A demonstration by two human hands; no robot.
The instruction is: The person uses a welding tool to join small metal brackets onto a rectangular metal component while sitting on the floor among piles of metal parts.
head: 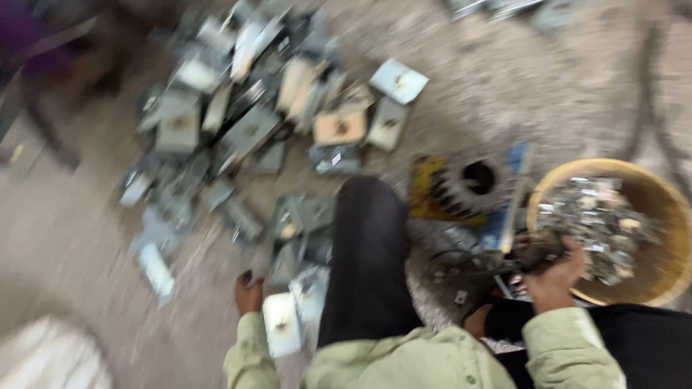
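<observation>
**Scrap sorting on the floor: basket part filled, pile still large**

Nearest to you are your own pale green sleeves and your dark-trousered knee (367, 245), raised in the middle of the view. Take that knee as your landmark.

Just left of the knee, your left hand (249, 292) rests low on the floor, fingers curled down beside a flat pale metal plate (281, 324). The blur does not let you tell whether it grips the plate or only touches the floor next to it.

Right of the knee, your right hand (551, 270) sits at the near rim of the round yellow basket (667, 209). It is closed around a dark clump of small scrap pieces (537, 252), held just over the rim. The basket already carries a heap of small grey metal bits, filling a good part of it.

Between the knee and the basket lie a dark toothed gear wheel (468, 184) on a yellow piece, and loose small parts on the floor.

Beyond the knee, and to its left, a wide pile of grey and tan metal boxes and plates (245, 108) spreads across the floor. Judging by that, much is still unsorted, while the basket shows a fair share of small pieces gathered.
</observation>
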